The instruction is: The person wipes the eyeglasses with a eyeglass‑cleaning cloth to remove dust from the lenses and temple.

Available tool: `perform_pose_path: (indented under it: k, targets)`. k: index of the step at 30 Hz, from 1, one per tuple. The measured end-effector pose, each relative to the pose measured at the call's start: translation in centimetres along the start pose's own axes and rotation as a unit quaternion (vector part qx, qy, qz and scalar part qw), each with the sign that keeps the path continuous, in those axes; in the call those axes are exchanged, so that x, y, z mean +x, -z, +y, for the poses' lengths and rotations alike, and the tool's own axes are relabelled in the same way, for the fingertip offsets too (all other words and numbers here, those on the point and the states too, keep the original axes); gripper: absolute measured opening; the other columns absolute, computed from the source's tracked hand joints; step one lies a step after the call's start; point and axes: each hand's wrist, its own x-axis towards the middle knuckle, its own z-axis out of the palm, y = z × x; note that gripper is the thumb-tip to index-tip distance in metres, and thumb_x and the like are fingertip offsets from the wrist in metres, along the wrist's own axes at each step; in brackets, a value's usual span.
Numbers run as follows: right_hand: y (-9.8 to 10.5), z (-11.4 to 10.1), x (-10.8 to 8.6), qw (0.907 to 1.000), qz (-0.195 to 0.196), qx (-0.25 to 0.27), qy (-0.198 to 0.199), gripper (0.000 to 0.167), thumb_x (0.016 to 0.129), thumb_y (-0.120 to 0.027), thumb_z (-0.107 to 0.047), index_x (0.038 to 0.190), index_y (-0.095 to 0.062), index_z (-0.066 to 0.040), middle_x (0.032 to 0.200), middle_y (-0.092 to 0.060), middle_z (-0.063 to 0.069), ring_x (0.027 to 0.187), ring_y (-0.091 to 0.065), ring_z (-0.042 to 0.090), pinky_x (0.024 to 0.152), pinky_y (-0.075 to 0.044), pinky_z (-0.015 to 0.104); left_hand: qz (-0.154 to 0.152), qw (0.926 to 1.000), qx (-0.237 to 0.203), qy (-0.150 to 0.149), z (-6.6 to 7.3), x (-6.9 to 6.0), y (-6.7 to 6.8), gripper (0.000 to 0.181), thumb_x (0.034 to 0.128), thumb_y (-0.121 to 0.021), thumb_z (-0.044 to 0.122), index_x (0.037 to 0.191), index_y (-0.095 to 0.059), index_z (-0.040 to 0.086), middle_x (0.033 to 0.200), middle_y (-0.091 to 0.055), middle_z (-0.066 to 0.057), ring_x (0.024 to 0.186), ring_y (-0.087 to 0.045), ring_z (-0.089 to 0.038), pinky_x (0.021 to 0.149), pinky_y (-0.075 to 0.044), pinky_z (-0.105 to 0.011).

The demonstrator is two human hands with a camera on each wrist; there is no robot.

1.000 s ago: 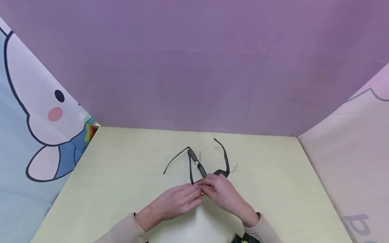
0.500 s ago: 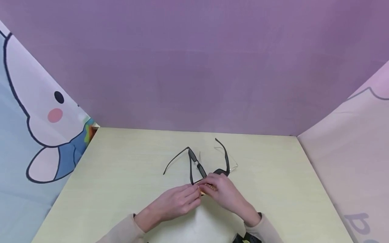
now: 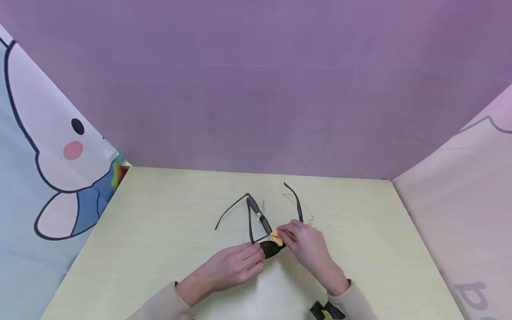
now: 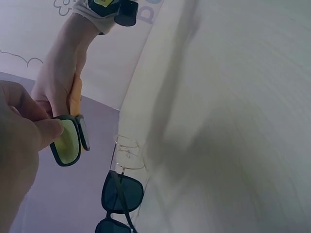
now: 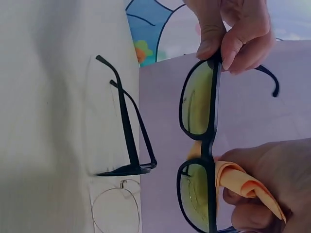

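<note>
My left hand [image 3: 234, 266] pinches one end of a pair of dark-framed sunglasses [image 5: 212, 126], held up above the table with the temples unfolded. In the head view, the near lens [image 3: 271, 250] shows beside my left fingers. My right hand [image 3: 310, 246] grips a folded orange cloth [image 3: 276, 238] against the other half of the frame. From the right wrist view, the cloth [image 5: 240, 180] lies at the lens farther from my left hand, and both lenses look yellow-green. My right fingers hide part of that side.
Another pair of black sunglasses [image 3: 265, 224] rests on the pale table [image 3: 176, 200], just beyond my hands, temples spread. Thin wire-rimmed glasses [image 5: 115, 208] lie beside it. A purple backdrop [image 3: 256, 89] rises behind the table, with printed panels on both sides.
My right hand has shifted right along the sunglasses with the cloth, uncovering the lens nearer my left hand. My left hand has stayed in place.
</note>
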Motion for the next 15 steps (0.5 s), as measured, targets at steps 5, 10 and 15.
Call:
perform_pose_path:
  k: [5,10,15]
  targets:
    - [-0.1,0.8,0.0,0.9975,0.026,-0.065,-0.001,0.005,0.087,-0.082,-0.012,0.091,-0.081,-0.012,0.078,-0.072,-0.002,0.056,-0.058,0.006,0.046,-0.042,0.021,0.021,0.9997,0.013,-0.003,0.1,0.1,-0.3,0.045,0.1047,-0.03,-0.009,0.101,-0.069,0.014,0.105,-0.074,0.0,0.103,-0.069,-0.015,0.094,-0.057,-0.026]
    - [-0.1,1.2,0.0,0.9974,0.016,-0.066,-0.022,0.004,0.087,-0.082,-0.013,0.091,-0.081,-0.012,0.082,-0.077,0.0,0.059,-0.062,0.007,0.048,-0.047,0.023,0.016,0.9997,0.016,-0.007,-0.1,-0.1,-0.4,0.048,0.1049,-0.027,-0.01,0.101,-0.068,0.014,0.106,-0.074,0.0,0.104,-0.07,-0.016,0.093,-0.057,-0.025]
    - [-0.2,0.7,-0.1,0.9992,-0.029,0.004,-0.026,0.005,0.089,-0.08,-0.01,0.094,-0.081,-0.012,0.083,-0.077,0.0,0.055,-0.051,-0.001,0.049,-0.043,0.02,0.018,0.9998,0.008,-0.006,-0.2,-0.1,-0.6,0.045,0.1052,-0.03,-0.009,0.101,-0.068,0.014,0.107,-0.074,0.0,0.104,-0.07,-0.015,0.093,-0.057,-0.026]
